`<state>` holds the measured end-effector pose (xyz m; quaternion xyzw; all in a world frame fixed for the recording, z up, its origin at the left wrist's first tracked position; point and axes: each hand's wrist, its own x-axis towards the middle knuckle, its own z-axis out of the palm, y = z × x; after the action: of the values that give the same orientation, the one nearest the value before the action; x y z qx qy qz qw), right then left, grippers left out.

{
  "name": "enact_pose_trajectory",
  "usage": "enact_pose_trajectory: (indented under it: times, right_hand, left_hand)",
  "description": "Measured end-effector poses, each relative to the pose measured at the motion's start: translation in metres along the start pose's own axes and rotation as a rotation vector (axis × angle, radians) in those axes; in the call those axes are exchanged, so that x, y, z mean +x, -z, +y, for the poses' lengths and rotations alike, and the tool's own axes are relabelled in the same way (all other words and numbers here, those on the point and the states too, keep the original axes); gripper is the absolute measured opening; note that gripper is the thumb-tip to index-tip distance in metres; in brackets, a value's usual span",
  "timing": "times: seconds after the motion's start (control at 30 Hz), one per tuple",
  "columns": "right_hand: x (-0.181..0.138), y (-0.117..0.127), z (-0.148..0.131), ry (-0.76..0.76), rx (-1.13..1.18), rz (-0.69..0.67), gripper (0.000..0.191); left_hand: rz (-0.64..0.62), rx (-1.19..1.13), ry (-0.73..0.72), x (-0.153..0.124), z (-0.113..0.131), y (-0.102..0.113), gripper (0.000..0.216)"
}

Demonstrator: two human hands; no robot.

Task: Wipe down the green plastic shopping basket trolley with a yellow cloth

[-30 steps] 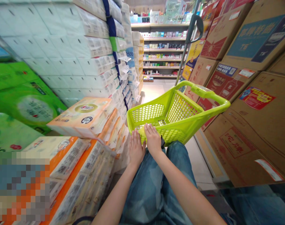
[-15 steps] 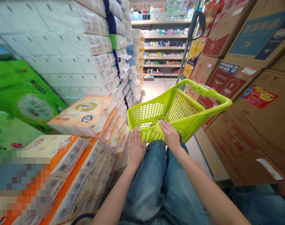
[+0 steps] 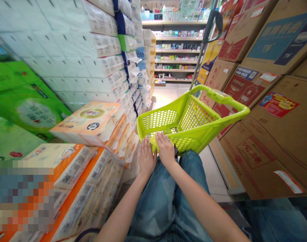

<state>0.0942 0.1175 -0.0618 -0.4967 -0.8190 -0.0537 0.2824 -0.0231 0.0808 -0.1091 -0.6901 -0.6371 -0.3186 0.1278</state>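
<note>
A lime-green rolling shopping basket [image 3: 194, 132] with perforated walls stands in front of my knees. My left hand [image 3: 146, 159] rests on its near left corner, fingers stretched out and holding nothing. Beside it, my right hand [image 3: 165, 148] presses a yellow cloth [image 3: 152, 141] onto the near rim. Part of the cloth is hidden under the fingers of that hand. The two hands are close together. Through the basket's opening I see its slotted floor.
Stacked tissue packs [image 3: 93, 116] rise on my left, with white packs [image 3: 67, 67] behind. Cardboard cartons [image 3: 277, 144] line the right side. A dark pull handle [image 3: 214, 27] leans above the basket. Stocked shelves [image 3: 178, 50] stand at the aisle's far end. A person's jeans [image 3: 277, 218] show at lower right.
My right hand has slid left along the near rim with the yellow cloth, coming close to my left hand. The left hand and the basket have barely moved.
</note>
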Motion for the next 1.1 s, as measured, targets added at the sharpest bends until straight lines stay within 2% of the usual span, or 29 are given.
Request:
enact_pose_trajectory:
  times: [0.1,0.2,0.33,0.53,0.63,0.7,0.8,0.97,1.03,1.1]
  right_hand:
    - [0.005,-0.009,-0.016,0.050,0.034,0.004,0.054]
    - [0.003,-0.007,-0.009,0.113,0.045,0.001,0.057]
    - [-0.007,0.006,0.024,0.142,0.017,0.007,0.067]
    - [-0.021,0.035,0.088,-0.006,-0.078,0.082,0.077]
    - [-0.023,0.041,0.099,-0.091,-0.095,0.101,0.079]
    - [-0.022,0.039,0.091,-0.143,-0.085,0.110,0.079]
    - [-0.016,0.025,0.059,-0.171,-0.042,0.096,0.076]
    - [-0.002,-0.005,-0.004,-0.055,0.072,0.022,0.064]
    - [0.001,-0.011,-0.018,-0.025,0.101,0.018,0.059]
    - [0.001,-0.011,-0.020,0.005,0.113,0.012,0.058]
  left_hand:
    - [-0.028,0.009,-0.019,0.000,-0.001,0.003,0.070]
    - [-0.026,0.030,-0.027,0.000,-0.002,0.003,0.070]
    - [-0.003,0.040,-0.013,0.000,-0.002,0.001,0.070]
    - [-0.012,0.034,-0.002,0.000,-0.001,0.002,0.073]
    - [-0.007,0.044,0.002,0.000,0.000,0.002,0.073]
    - [-0.003,0.046,0.000,0.000,0.001,0.001,0.073]
    - [0.002,0.035,0.004,0.001,0.001,0.001,0.073]
    - [-0.003,0.016,-0.008,0.000,-0.002,-0.001,0.071]
    - [-0.017,0.008,-0.021,-0.001,-0.003,0.000,0.070]
    - [-0.024,0.003,-0.031,-0.001,-0.004,0.000,0.070]
